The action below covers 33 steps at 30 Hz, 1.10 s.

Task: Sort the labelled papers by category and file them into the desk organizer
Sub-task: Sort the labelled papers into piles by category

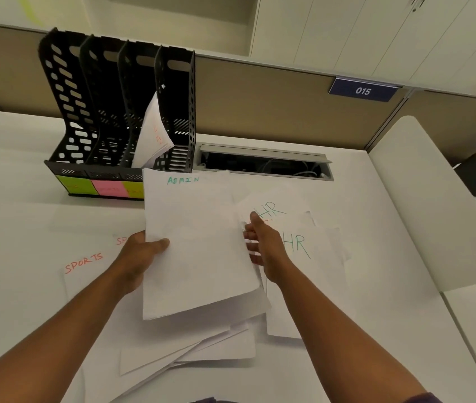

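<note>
A white sheet marked ADMIN (193, 242) in green is held up over the desk. My left hand (140, 254) grips its left edge, thumb on top. My right hand (265, 248) is at its right edge, fingers against the paper. Below and to the right lie sheets marked HR (300, 245). Sheets marked SPORTS (84, 261) in red lie at the left. More loose white sheets (190, 350) fan out underneath, near me. The black desk organizer (120, 112) stands at the back left with several slots; a few papers (152, 135) lean in its rightmost slot.
Green and pink sticky labels (100, 187) run along the organizer's front base. An open cable tray (263, 164) is set into the desk behind the papers. A partition wall with a blue 015 sign (363, 90) stands behind. A white divider (434, 199) rises at right.
</note>
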### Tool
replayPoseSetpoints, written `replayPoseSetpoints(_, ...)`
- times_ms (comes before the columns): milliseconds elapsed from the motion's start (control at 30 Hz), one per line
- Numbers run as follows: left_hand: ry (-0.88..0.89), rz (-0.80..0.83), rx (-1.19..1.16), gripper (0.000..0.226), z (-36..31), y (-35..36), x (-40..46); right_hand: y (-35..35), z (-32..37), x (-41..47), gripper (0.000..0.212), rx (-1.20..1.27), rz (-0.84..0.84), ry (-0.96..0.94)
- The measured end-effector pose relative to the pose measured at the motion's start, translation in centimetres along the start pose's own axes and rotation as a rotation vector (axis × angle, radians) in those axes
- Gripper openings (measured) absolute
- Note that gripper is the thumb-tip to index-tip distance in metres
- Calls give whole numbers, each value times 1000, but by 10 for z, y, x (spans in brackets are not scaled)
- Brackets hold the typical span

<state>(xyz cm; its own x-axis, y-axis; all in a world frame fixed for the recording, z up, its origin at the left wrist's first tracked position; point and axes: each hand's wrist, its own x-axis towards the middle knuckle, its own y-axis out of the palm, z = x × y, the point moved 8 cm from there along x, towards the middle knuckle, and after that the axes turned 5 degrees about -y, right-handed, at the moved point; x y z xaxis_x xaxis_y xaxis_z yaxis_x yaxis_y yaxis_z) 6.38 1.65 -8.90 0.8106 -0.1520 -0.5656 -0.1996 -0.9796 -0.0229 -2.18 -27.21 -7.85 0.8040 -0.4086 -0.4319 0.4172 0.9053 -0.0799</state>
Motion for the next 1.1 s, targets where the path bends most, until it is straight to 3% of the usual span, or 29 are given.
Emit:
replayPoseSetpoints(100,-31,83,-2,15,2,20,-7,15,-11,1,36,62,222,76)
replayPoseSetpoints(233,-41,140,169,12,10,37,-18,-6,-28,13,21,-92,145,29)
replayPoseSetpoints(300,-28,18,301,18,17,26,-20,-17,-37,17,16,-80,96,29)
replayPoseSetpoints(433,-113,-439,656,58,32,-34,-29,-31,-60,19,18,-28,60,104)
replayPoseSetpoints(500,-162,-474,710,77,41,-53,-30,-32,-68,16,24,-16,54,138)
replayPoseSetpoints(633,-184,-436,528,90,54,-64,-27,-29,-73,11,21,-71,46,154)
replayPoseSetpoints(767,-172,-364,179,87,58,-55,-23,-21,-71,8,13,-140,57,126)
replayPoseSetpoints(867,-101,-308,85,49,56,-48,-21,-22,-71,7,19,-96,69,131)
replayPoseSetpoints(933,-62,-237,77,19,52,-42,-21,-29,-72,6,26,28,52,157)
replayPoseSetpoints(1100,-90,-65,8,13,47,-17,-18,-54,-53,4,34,423,-56,119)
